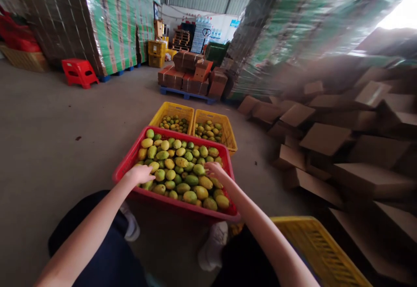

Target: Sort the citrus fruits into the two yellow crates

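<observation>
A red crate (119,169) full of green and yellow lemons (181,162) stands on the floor between my feet. At its left side my left hand (140,174) reaches over the rim, fingers stretched out low above the fruit, near a yellow-green lemon (154,167). My right hand (215,169) is over the right part of the crate, its fingers apart beside a green lemon (199,169). Whether those fingertips touch the fruit I cannot tell. Neither hand visibly holds a lemon.
Two yellow crates, left (156,114) and right (230,133), hold more lemons behind the red one. Another yellow crate (293,224) is by my right leg. Cardboard boxes (325,139) pile up at right. A red stool (79,72) and wrapped stacks (114,22) stand farther back.
</observation>
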Demonstrator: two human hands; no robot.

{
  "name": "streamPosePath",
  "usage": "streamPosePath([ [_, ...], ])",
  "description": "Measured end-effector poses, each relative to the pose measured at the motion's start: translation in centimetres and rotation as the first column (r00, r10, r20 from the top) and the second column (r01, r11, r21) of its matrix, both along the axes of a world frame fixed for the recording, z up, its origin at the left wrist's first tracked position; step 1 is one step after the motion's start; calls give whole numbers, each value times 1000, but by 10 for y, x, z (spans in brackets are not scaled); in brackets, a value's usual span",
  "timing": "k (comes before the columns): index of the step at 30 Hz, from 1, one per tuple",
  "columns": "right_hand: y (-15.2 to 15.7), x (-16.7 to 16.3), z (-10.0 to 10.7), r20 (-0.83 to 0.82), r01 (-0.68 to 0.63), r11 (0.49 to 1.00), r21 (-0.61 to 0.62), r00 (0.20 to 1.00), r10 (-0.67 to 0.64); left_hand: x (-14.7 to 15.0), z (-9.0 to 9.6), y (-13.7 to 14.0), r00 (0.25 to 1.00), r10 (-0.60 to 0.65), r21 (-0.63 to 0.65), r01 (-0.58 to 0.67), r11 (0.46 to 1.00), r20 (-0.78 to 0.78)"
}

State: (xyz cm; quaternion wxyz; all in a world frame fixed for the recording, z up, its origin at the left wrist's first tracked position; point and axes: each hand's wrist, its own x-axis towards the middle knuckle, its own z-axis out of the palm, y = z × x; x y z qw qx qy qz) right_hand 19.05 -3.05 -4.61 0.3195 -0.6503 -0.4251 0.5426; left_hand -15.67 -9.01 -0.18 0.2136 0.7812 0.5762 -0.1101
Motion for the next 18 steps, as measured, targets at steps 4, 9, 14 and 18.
streamPosePath([
  [4, -7, -41, -33, 342, -108, 993, 49, 936, 85, 6, 10, -3, 999, 46, -72, -46, 996, -9],
  [9, 24, -88, -44, 564, -291, 951, 102, 804, 186, 10, 20, -5, 994, 104, -76, -102, 992, 23],
  [14, 42, -111, -46, 641, -353, 935, 36, 726, 249, 6, 28, -3, 990, 128, -43, -125, 991, 63],
  [18, 44, -116, -29, 612, -377, 925, 52, 744, 269, 6, 33, -3, 981, 155, -15, -154, 988, 119],
])
